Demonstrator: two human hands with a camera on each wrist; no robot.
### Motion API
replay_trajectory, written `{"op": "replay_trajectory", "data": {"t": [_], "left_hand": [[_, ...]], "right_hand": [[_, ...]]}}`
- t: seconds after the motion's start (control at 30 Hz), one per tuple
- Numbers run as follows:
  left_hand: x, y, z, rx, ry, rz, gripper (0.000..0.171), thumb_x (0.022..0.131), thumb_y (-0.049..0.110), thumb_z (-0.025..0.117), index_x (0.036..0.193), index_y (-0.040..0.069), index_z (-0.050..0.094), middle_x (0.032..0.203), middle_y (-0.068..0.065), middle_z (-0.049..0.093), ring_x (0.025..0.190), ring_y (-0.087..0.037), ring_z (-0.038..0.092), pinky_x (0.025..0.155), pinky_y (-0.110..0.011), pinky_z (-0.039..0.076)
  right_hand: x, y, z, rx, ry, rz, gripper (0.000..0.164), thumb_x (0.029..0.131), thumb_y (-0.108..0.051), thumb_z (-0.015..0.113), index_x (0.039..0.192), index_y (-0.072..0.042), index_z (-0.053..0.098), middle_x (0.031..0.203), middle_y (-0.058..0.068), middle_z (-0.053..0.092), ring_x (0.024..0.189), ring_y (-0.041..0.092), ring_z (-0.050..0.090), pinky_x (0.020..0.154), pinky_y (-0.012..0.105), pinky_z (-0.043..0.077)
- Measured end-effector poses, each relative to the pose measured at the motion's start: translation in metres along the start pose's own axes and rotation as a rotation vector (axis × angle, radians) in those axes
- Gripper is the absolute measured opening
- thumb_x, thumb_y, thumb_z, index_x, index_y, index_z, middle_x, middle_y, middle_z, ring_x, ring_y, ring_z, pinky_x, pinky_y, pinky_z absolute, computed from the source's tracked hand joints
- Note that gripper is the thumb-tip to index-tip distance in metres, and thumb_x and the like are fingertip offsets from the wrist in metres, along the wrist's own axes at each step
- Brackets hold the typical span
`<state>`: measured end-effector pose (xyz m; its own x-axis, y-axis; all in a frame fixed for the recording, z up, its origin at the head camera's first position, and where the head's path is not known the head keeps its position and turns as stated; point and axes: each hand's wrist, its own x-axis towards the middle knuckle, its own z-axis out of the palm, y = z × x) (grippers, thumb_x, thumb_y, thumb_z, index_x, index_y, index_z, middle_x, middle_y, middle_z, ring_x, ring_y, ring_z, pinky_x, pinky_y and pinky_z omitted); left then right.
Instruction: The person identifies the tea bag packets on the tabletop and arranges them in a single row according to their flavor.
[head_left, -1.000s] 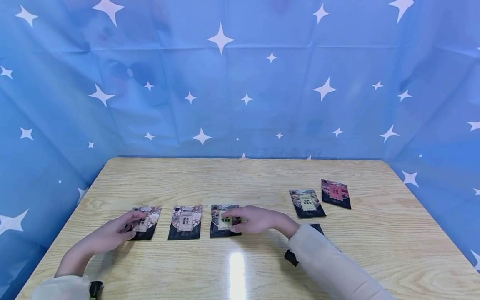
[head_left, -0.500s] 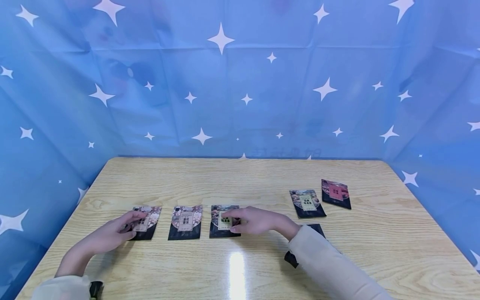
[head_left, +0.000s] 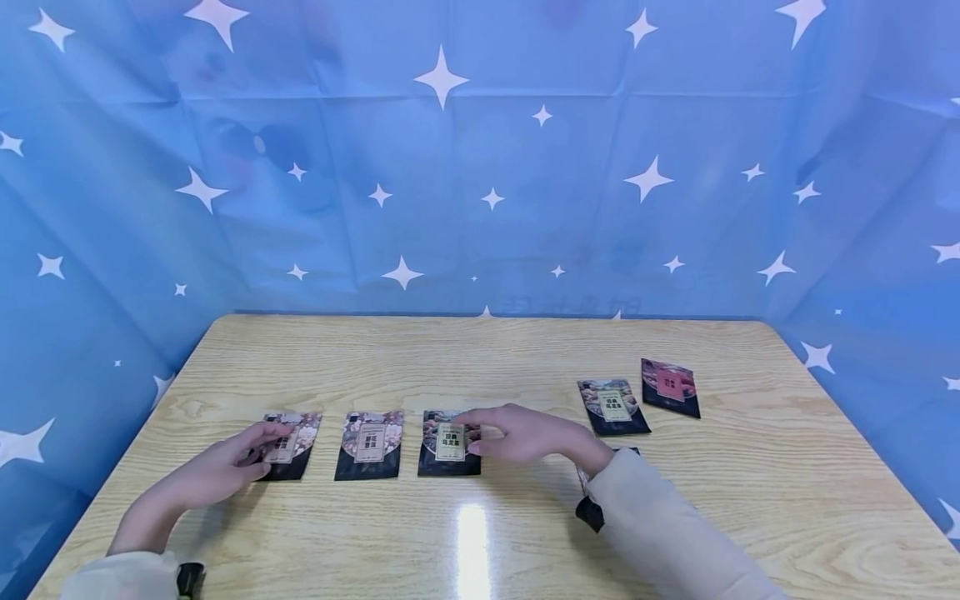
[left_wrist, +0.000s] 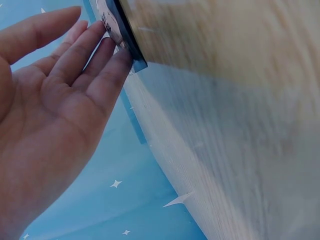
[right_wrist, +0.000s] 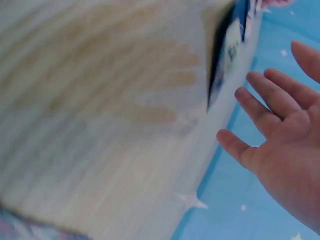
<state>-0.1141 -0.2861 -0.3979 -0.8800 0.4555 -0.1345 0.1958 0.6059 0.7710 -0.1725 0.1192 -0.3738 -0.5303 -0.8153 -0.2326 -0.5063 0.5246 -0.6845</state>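
Three tea sachets lie in a row on the wooden table. My left hand (head_left: 213, 473) touches the leftmost sachet (head_left: 302, 439), which has a pink floral front and dark base. In the left wrist view its extended fingers meet the sachet's edge (left_wrist: 132, 37). The middle sachet (head_left: 367, 448), also pink, is untouched. My right hand (head_left: 525, 433) is over the right side of the third sachet (head_left: 448, 450), which carries a pale green label. In the right wrist view the fingers of my right hand (right_wrist: 290, 125) are spread apart and hold nothing.
At the table's right lie a green-labelled sachet (head_left: 613, 407) and a red-labelled sachet (head_left: 670, 388). Another sachet (head_left: 583, 481) is mostly hidden under my right sleeve (head_left: 660, 517). A blue star-patterned cloth (head_left: 480, 208) surrounds the table (head_left: 420, 350) at the back and sides.
My right hand has come off the third sachet and shifted slightly right, uncovering more of its label. The left hand stays put.
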Motion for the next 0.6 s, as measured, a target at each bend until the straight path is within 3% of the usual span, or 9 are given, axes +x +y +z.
{"op": "replay_trajectory", "data": {"t": [0.03,0.2,0.43,0.6], "left_hand": [[0.000,0.000,0.000,0.001,0.000,0.000,0.043,0.090,-0.002,0.049,0.131,-0.007,0.036,0.132,-0.031,0.035,0.116,-0.049,0.037,0.085,-0.051,0.040],[0.000,0.001,0.001,0.006,0.005,0.005,0.043,0.091,-0.001,0.050,0.131,-0.007,0.036,0.131,-0.031,0.036,0.115,-0.047,0.040,0.083,-0.047,0.042],[0.000,0.001,0.000,-0.010,-0.005,0.007,0.043,0.091,-0.002,0.049,0.131,-0.008,0.035,0.132,-0.032,0.035,0.116,-0.049,0.037,0.084,-0.049,0.041],[0.000,0.001,0.000,-0.012,-0.011,0.006,0.043,0.091,-0.002,0.049,0.132,-0.008,0.034,0.131,-0.031,0.035,0.114,-0.047,0.039,0.082,-0.045,0.043]], "right_hand": [[-0.003,0.001,-0.003,0.011,0.012,0.001,0.048,0.097,-0.025,0.045,0.141,-0.007,0.035,0.142,0.008,0.036,0.127,0.023,0.038,0.102,0.039,0.031],[-0.019,0.008,-0.021,0.052,0.086,0.013,0.047,0.097,-0.022,0.046,0.139,-0.003,0.037,0.142,0.011,0.037,0.130,0.027,0.032,0.103,0.044,0.028],[-0.051,0.035,-0.044,0.075,0.202,0.067,0.045,0.098,-0.025,0.044,0.136,-0.002,0.041,0.137,0.013,0.043,0.124,0.030,0.040,0.098,0.048,0.033],[-0.078,0.060,-0.055,0.107,0.236,0.128,0.046,0.098,-0.024,0.044,0.135,0.003,0.040,0.132,0.018,0.046,0.119,0.034,0.044,0.093,0.049,0.038]]}}
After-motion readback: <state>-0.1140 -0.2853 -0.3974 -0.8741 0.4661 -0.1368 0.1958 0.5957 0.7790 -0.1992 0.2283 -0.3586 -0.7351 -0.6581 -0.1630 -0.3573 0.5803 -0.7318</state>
